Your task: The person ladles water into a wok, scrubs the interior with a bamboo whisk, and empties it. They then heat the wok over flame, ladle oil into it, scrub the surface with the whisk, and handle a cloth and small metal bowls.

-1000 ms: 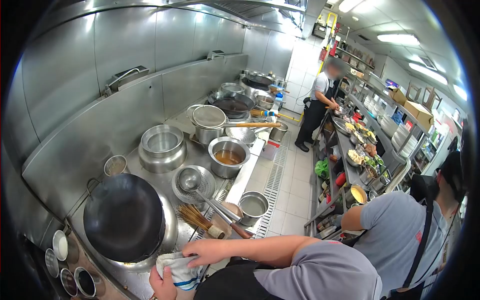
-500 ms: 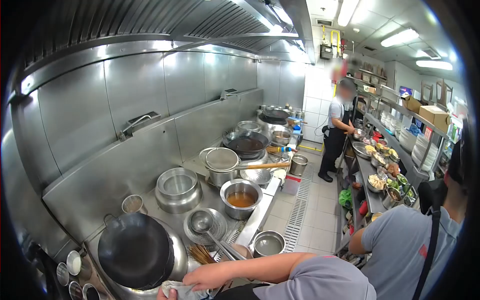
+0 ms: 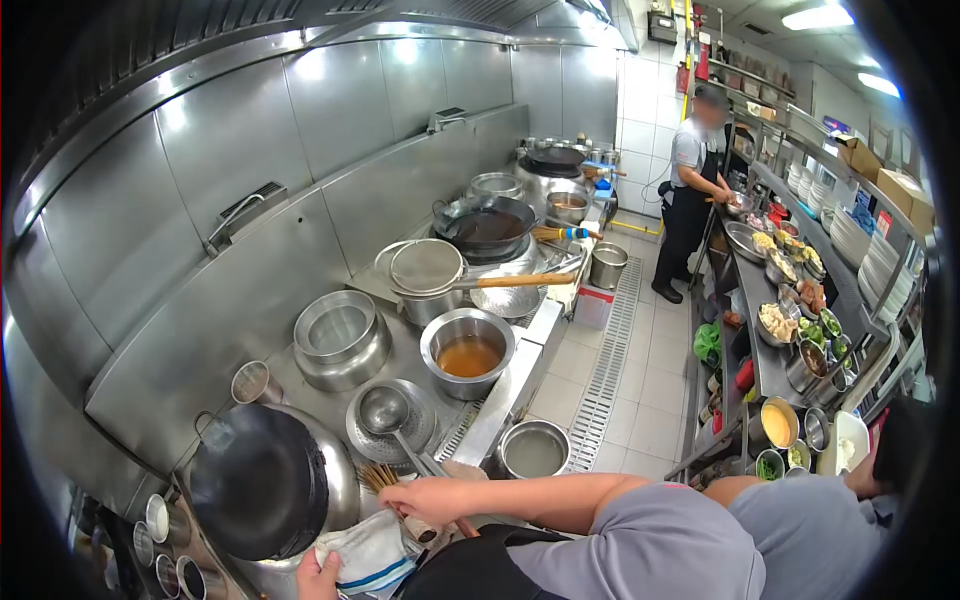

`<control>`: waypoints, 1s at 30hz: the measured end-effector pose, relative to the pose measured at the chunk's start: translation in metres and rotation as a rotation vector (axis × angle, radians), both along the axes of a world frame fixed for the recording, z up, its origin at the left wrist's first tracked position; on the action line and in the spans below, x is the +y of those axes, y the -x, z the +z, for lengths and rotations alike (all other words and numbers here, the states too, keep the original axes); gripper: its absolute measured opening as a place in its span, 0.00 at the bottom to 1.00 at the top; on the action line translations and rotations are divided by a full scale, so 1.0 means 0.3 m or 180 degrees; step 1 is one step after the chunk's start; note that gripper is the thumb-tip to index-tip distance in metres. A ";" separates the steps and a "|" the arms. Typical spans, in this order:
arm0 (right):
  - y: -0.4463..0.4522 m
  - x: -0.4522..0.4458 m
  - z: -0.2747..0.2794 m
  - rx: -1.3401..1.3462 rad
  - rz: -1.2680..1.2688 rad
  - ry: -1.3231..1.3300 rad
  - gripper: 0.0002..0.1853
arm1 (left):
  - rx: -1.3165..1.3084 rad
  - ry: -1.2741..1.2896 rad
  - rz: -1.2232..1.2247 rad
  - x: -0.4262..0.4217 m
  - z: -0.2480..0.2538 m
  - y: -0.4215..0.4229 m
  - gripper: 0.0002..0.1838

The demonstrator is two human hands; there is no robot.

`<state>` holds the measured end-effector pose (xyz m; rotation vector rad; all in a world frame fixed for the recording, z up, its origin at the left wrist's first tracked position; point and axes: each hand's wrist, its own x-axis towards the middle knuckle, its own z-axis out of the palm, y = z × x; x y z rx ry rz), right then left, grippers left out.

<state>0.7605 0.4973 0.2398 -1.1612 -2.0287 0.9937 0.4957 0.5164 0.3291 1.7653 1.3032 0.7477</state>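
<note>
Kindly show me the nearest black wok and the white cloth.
Nearest black wok (image 3: 256,482): head view, middle of its dark surface.
White cloth (image 3: 364,547): head view, white part above the blue stripe.

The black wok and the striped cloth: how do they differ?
The wok is dark; the cloth is white with blue stripes. The wok looks larger than the cloth. The wok is stiff and rounded; the cloth is soft and held in the left hand.
</note>
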 end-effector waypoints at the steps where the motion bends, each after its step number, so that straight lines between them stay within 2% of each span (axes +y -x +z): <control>1: -0.006 -0.003 -0.005 -0.0098 -0.0201 -0.0047 0.14 | -0.0337 0.0255 0.0150 0.005 -0.011 -0.013 0.20; 2: -0.011 -0.006 -0.005 -0.0194 -0.0400 -0.0084 0.15 | -0.0669 0.0510 0.0297 0.013 -0.025 -0.023 0.20; 3: -0.004 -0.008 -0.001 -0.0162 -0.0069 0.0424 0.20 | -0.0639 0.0520 0.0295 0.039 -0.070 -0.002 0.20; 4: 0.026 -0.012 -0.033 0.0096 0.0090 0.0873 0.25 | 0.0160 0.0230 0.0255 0.078 -0.133 0.043 0.19; 5: 0.057 -0.016 -0.065 0.0344 0.0210 0.1340 0.30 | 0.0953 -0.0066 0.0208 0.088 -0.129 0.039 0.18; 6: 0.087 -0.020 -0.097 0.0559 0.0291 0.1801 0.36 | 0.0484 0.0219 0.0010 0.073 -0.150 0.001 0.18; 8: 0.143 -0.023 -0.159 0.1147 -0.0004 0.2067 0.37 | -0.0200 0.0863 -0.0387 0.014 -0.150 -0.142 0.19; 9: 0.171 -0.025 -0.188 0.1450 -0.0151 0.2179 0.38 | 0.0513 0.0323 -0.0898 0.004 -0.159 -0.195 0.22; 10: 0.192 -0.002 -0.271 0.2060 -0.0203 0.2024 0.36 | 0.0503 0.0090 -0.1088 -0.038 -0.186 -0.211 0.24; 11: 0.175 0.008 -0.239 0.2072 -0.0209 0.1990 0.36 | 0.0116 0.0570 -0.1331 -0.071 -0.122 -0.250 0.25; 12: 0.147 0.008 -0.217 0.2075 -0.0436 0.2206 0.30 | -0.0319 0.0236 -0.1264 -0.074 -0.184 -0.235 0.23; 14: 0.127 -0.017 -0.166 0.2226 -0.0773 0.2604 0.22 | -0.0545 0.0911 -0.0499 -0.092 -0.072 -0.240 0.19; 15: 0.128 -0.027 -0.152 0.2356 -0.0887 0.2744 0.19 | -0.1190 0.0855 -0.0459 0.018 -0.363 -0.045 0.17; 16: 0.138 -0.029 -0.153 0.2481 -0.0801 0.2785 0.19 | -0.1206 0.0623 -0.0080 0.011 -0.342 -0.031 0.17; 18: 0.157 -0.033 -0.156 0.2725 -0.0627 0.2876 0.18 | -0.1232 0.0835 0.0900 -0.083 -0.075 -0.202 0.17; 20: 0.161 -0.046 -0.099 0.2868 -0.0101 0.2943 0.19 | -0.3082 0.2366 0.1283 -0.005 -0.218 -0.109 0.18; 21: 0.158 -0.048 -0.076 0.2912 0.0081 0.2982 0.19 | -0.2621 0.1918 0.0527 -0.013 -0.296 -0.047 0.20; 22: 0.150 -0.055 -0.059 0.2799 0.0120 0.2892 0.20 | -0.2622 0.1944 0.0616 -0.042 -0.310 -0.040 0.20; 23: 0.148 -0.062 -0.037 0.2677 0.0202 0.2836 0.21 | -0.3304 0.2528 0.0453 -0.087 -0.311 -0.034 0.26; 25: 0.136 -0.058 0.011 0.2094 0.0006 0.2724 0.24 | -0.4183 0.3047 0.0124 -0.118 -0.320 0.001 0.31; 26: 0.128 -0.061 0.030 0.1607 -0.0271 0.2610 0.25 | -0.4135 0.2974 0.0054 -0.100 -0.346 0.013 0.29; 28: 0.145 -0.059 -0.076 0.2380 -0.0330 0.2451 0.28 | -0.3814 0.2805 0.0033 -0.072 -0.405 0.046 0.26; 30: 0.133 -0.071 0.019 0.2039 -0.0484 0.2561 0.30 | -0.3347 0.2555 0.0229 -0.077 -0.412 0.058 0.26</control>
